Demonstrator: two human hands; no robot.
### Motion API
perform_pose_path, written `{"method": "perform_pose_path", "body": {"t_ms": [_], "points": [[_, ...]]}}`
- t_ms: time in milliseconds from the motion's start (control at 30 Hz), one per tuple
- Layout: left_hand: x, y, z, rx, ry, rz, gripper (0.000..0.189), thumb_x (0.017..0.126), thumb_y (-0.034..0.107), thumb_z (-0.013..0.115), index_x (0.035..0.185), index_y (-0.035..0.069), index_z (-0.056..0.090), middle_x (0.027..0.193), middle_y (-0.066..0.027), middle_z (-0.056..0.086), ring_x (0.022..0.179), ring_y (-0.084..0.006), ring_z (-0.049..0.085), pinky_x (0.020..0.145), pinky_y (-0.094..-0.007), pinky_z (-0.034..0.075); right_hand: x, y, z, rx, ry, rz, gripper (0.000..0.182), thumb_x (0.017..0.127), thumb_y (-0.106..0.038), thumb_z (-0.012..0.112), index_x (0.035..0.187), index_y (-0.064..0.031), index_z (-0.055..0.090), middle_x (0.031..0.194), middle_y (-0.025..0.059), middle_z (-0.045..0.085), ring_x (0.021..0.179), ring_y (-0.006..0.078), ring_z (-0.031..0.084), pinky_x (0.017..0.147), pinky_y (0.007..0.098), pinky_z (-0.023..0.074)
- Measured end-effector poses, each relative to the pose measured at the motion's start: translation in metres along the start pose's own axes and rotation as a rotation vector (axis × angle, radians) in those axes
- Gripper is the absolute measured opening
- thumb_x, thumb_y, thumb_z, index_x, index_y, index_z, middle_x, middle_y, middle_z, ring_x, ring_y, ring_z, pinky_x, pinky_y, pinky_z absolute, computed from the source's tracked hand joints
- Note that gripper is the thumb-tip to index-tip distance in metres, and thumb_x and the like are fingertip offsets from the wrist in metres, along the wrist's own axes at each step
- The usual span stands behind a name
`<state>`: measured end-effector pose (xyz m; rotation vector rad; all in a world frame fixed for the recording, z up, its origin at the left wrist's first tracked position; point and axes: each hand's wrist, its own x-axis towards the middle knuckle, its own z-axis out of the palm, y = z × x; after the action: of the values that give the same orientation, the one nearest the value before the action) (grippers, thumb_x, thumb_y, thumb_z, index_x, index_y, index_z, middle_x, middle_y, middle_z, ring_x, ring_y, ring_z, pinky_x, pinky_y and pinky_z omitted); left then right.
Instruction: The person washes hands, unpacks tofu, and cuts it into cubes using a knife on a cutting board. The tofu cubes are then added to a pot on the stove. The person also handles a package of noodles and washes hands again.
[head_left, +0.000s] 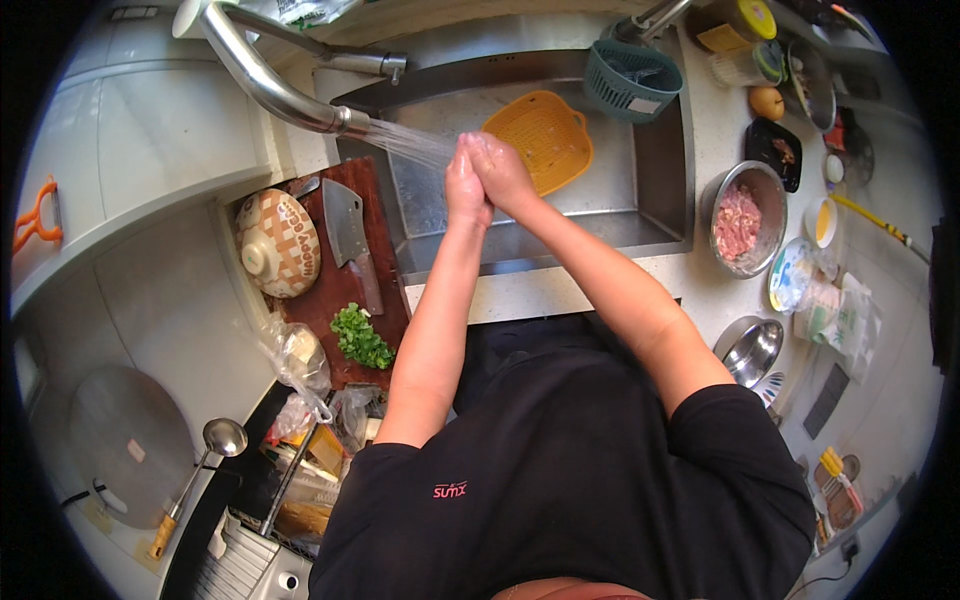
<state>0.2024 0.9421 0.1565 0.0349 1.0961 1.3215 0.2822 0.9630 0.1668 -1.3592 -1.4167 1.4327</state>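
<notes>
Over the stainless steel sink (615, 184), my left hand (465, 191) and my right hand (501, 166) are pressed together, wet and with whitish suds or residue on the skin. A spray of water (409, 141) from the curved metal faucet (262, 86) reaches them from the left. Whatever lies between the palms is hidden. Beyond my right hand, an orange plastic colander (562, 142) lies in the sink, partly covered by that hand. A teal strainer basket (634, 82) hangs at the sink's far right corner.
Left of the sink, a dark red cutting board (300, 315) bears a cleaver (346, 225), chopped green herbs (361, 337) and a patterned lidded bowl (277, 244). At right stand a metal bowl of ground meat (739, 225), a black tray (772, 154) and an empty metal bowl (754, 352).
</notes>
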Motion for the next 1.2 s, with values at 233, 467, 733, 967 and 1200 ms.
{"method": "perform_pose_path", "body": {"t_ms": [233,467,733,967,1200], "points": [[-0.013,-0.031,-0.003,0.414,0.002,-0.073,0.037,0.102,0.044,0.05,0.106,0.008,0.061,0.088,-0.0002,0.062,0.071,-0.0097,0.059,0.055,-0.0255,0.045,-0.006,0.019,-0.025,0.213,-0.041,0.493,0.039,0.101,-0.033,0.046,0.097,0.0009,0.065,0.099,0.0199,0.07,0.086,0.0329,0.066,0.078,0.0436,0.0496],[-0.037,-0.033,-0.004,0.717,-0.142,0.123,0.039,0.093,0.031,0.067,0.123,0.007,0.058,0.09,-0.0013,0.063,0.069,-0.0069,0.053,0.057,-0.0218,0.043,0.0,0.01,-0.112,-0.407,0.043,0.109,0.04,0.102,-0.031,0.048,0.086,0.0007,0.065,0.074,0.0116,0.063,0.068,0.0192,0.061,0.063,0.0396,0.0475],[-0.024,-0.022,-0.054,0.555,-0.035,-0.114,0.034,0.094,0.021,0.066,0.124,0.007,0.06,0.101,-0.0038,0.064,0.076,-0.0096,0.058,0.067,-0.0249,0.05,0.056,-0.075,-0.157,0.168,0.191,0.02,0.042,0.104,-0.04,0.048,0.121,-0.0054,0.063,0.108,0.0043,0.067,0.093,0.0137,0.065,0.08,0.0293,0.0548],[-0.008,0.017,-0.068,0.298,0.122,-0.089,0.03,0.101,0.027,0.056,0.122,0.007,0.06,0.119,-0.0072,0.062,0.107,-0.0222,0.058,0.096,-0.0419,0.049,0.147,-0.065,-0.156,0.379,0.311,-0.059,0.039,0.097,-0.037,0.062,0.12,-0.0055,0.066,0.099,0.0079,0.07,0.089,0.0119,0.064,0.077,0.0291,0.0525],[0.034,0.047,-0.038,-0.202,-0.135,-0.1,0.054,0.105,0.046,0.037,0.13,0.001,0.055,0.132,-0.0179,0.059,0.121,-0.0347,0.055,0.105,-0.0505,0.044,0.069,-0.038,-0.002,0.409,-0.061,0.345,0.016,0.088,-0.017,0.065,0.093,-0.0028,0.071,0.084,0.0095,0.073,0.071,0.0165,0.067,0.063,0.0309,0.0537]]}}
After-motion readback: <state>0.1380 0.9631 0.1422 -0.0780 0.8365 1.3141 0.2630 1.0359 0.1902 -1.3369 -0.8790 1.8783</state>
